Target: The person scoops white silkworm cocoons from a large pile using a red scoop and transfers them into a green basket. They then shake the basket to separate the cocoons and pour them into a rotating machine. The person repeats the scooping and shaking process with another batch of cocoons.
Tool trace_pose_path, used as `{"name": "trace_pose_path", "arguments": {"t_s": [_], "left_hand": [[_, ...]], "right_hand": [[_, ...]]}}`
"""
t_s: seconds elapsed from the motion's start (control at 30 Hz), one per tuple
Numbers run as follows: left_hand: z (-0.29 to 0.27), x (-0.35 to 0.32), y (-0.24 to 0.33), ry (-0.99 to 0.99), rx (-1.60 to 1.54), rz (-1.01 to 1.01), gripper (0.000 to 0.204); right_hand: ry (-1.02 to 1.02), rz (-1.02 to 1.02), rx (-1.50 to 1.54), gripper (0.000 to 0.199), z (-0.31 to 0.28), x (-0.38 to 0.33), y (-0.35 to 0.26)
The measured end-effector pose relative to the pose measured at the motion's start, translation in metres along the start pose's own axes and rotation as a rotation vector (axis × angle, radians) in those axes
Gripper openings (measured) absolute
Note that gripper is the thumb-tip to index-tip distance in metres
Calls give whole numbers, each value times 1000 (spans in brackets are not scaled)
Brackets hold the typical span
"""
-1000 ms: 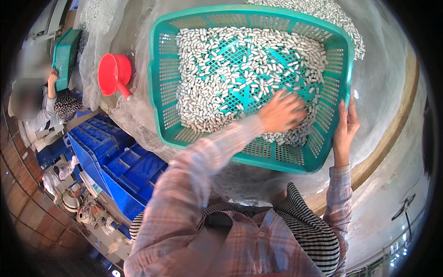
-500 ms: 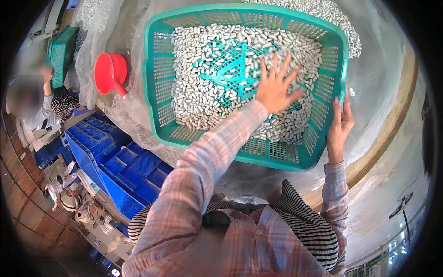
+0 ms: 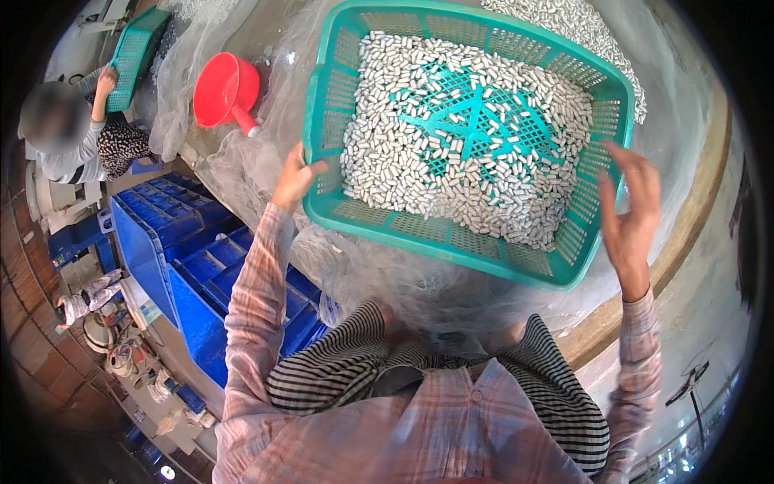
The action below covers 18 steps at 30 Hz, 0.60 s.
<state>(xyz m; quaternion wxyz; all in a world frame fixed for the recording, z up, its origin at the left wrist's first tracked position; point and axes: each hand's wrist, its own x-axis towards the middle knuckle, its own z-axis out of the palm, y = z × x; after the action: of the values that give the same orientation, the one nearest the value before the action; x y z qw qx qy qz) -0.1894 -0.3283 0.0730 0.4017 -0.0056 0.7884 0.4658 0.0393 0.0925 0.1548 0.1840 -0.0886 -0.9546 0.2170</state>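
A large green plastic basket (image 3: 419,228) with slotted walls lies in front of me, turned slightly. Many small silvery capsule-shaped pieces (image 3: 383,161) are spread over its bottom, thinner at the middle, where the green lattice shows through. My left hand (image 3: 295,179) is closed on the basket's left rim, thumb over the edge. At the right rim, my right hand (image 3: 633,211) has its fingers apart and slightly blurred. Nothing shows in its grasp, and whether its fingertips touch the rim is hard to tell.
Beyond the basket lies a heap of similar pieces (image 3: 588,32) on pale see-through netting (image 3: 355,270). A red dipper (image 3: 226,89) rests to the left. Blue compartmented crates (image 3: 181,242) stand nearer on that side. Another person (image 3: 72,145) at far left handles a green basket (image 3: 133,56).
My left hand has left the pieces inside the basket and taken the left rim. My right hand has loosened from the right rim. In the picture, the basket sits farther right.
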Motion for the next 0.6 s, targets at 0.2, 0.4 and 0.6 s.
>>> {"name": "trace_pose_path", "arguments": {"t_s": [0.2, 0.4, 0.6], "left_hand": [[39, -71, 67, 181, 207, 384, 82], [10, -98, 65, 86, -18, 384, 85], [17, -101, 17, 102, -164, 243, 91]], "right_hand": [[-348, -31, 71, 45, 44, -17, -22], [-185, 207, 89, 58, 103, -52, 26], [-41, 301, -14, 76, 204, -54, -3]]}}
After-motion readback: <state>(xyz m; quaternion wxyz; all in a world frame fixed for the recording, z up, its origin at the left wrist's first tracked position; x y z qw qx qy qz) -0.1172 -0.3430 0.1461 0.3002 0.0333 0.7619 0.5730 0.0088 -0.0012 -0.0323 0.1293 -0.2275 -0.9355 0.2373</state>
